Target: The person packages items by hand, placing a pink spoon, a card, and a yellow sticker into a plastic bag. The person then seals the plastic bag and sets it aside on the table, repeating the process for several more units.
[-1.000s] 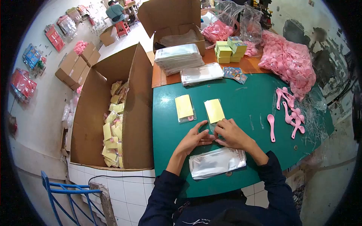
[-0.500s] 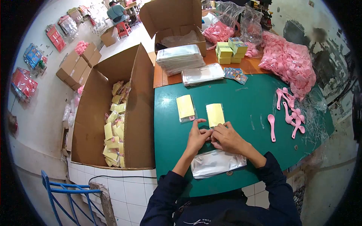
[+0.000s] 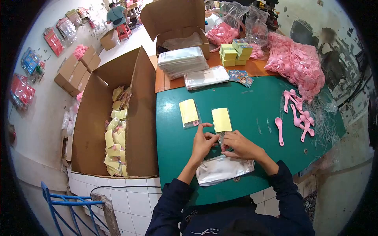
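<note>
A clear bag with a yellow card (image 3: pixel 221 119) lies on the green table, its lower end between my two hands. My left hand (image 3: pixel 203 145) has its fingertips closed at the bag's left edge. My right hand (image 3: pixel 239 145) pinches the bag's lower end from the right. A second bagged yellow card (image 3: pixel 189 111) lies to the left, with a bit of pink at its bottom. Just below my hands is a stack of clear bags (image 3: pixel 224 170). One pink spoon (image 3: pixel 279 131) lies by itself on the right.
A large cardboard box (image 3: pixel 142 118) holding many bagged cards stands left of the table. Pink spoons (image 3: pixel 305 116) and plastic scraps lie at the right. Bag stacks (image 3: pixel 183 62), yellow card blocks (image 3: pixel 235 53) and wrapped spoons (image 3: pixel 297 65) are at the back. A person (image 3: pixel 116 15) sits far off.
The whole view has shifted slightly. My right hand has moved a little down and away from my left hand, and more of the bag's clear lower end shows between them.
</note>
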Demonstrator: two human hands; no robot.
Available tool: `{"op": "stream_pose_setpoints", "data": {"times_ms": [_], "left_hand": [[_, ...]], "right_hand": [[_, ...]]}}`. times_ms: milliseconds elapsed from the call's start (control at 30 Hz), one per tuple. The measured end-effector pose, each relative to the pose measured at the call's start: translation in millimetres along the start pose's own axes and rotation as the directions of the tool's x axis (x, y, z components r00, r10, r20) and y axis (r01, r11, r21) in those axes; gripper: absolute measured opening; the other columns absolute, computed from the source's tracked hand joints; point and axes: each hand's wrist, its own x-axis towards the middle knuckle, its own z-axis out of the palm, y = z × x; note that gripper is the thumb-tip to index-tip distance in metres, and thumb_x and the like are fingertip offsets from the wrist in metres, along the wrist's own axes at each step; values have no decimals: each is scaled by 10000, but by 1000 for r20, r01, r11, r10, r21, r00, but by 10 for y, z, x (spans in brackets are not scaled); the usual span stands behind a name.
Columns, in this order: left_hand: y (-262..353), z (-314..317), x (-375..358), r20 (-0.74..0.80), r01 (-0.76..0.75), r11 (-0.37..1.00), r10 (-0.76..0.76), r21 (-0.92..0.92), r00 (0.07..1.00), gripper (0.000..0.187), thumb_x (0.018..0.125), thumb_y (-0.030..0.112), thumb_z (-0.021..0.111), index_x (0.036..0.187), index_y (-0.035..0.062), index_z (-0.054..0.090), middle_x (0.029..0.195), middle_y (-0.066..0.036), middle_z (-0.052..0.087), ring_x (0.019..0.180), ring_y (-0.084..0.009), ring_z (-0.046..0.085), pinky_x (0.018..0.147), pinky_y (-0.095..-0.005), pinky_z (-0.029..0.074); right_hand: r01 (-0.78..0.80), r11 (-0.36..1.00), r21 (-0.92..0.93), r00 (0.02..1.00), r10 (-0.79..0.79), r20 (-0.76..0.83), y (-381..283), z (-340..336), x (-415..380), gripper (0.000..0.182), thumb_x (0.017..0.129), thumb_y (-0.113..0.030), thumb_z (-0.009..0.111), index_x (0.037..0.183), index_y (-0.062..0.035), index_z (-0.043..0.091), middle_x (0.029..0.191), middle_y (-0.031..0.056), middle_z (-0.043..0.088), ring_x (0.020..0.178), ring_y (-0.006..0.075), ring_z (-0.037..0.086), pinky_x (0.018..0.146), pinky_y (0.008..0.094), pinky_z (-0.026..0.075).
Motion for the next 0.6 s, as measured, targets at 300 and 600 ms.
{"op": "stream_pose_setpoints", "data": {"times_ms": [300, 600], "left_hand": [[-9, -8, 43, -8, 4, 999, -4, 54, 1000, 392, 806, 27, 649, 1125, 60, 422, 775, -57, 620, 732, -108, 607, 614, -211, 499], [131, -15, -91, 94, 152, 988, -150, -8, 984, 437, 891, 119, 552, 1263, 57, 331, 828, -126, 641, 736, -188, 659, 578, -273, 544]], "right_hand": [[-71, 917, 392, 995, 41, 86, 41, -536, -314, 170, 749, -140, 686, 763, -56, 539, 750, 33, 520, 720, 158, 517, 687, 294, 378], [-150, 962, 230, 984, 167, -55, 82, -530, -427, 201, 725, -118, 700, 835, -41, 550, 816, 79, 532, 767, 198, 535, 652, 315, 438]]}}
